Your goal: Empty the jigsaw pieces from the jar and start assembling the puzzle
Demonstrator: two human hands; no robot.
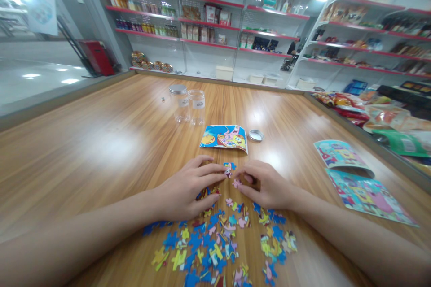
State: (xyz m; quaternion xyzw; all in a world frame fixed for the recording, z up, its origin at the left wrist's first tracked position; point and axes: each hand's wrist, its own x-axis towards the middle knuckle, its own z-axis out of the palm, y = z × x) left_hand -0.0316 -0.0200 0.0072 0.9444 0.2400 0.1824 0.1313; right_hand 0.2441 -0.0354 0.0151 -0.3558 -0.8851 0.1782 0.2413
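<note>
Small joined jigsaw pieces (pixel 229 169) in blue and pink lie on the wooden table between my hands. My left hand (pixel 191 186) rests palm down with fingers stretched and apart, its fingertips at the left edge of those pieces. It partly hides other pieces beneath it. My right hand (pixel 267 184) is closed in a pinch on a pink jigsaw piece (pixel 237 184), just below the joined ones. Nearer to me spread many loose jigsaw pieces (pixel 215 251) in blue, yellow and pink. Beyond my fingers lies a cartoon picture card (pixel 225 137).
Behind the card stand a lidded clear jar (pixel 182 106) and an uncapped clear jar (pixel 196 110). A metal lid (pixel 256 135) lies right of the card. Two more cartoon sheets (pixel 343 157) (pixel 370 195) lie at right, near packaged goods (pixel 390 119). Stocked shelves (pixel 212 22) line the back.
</note>
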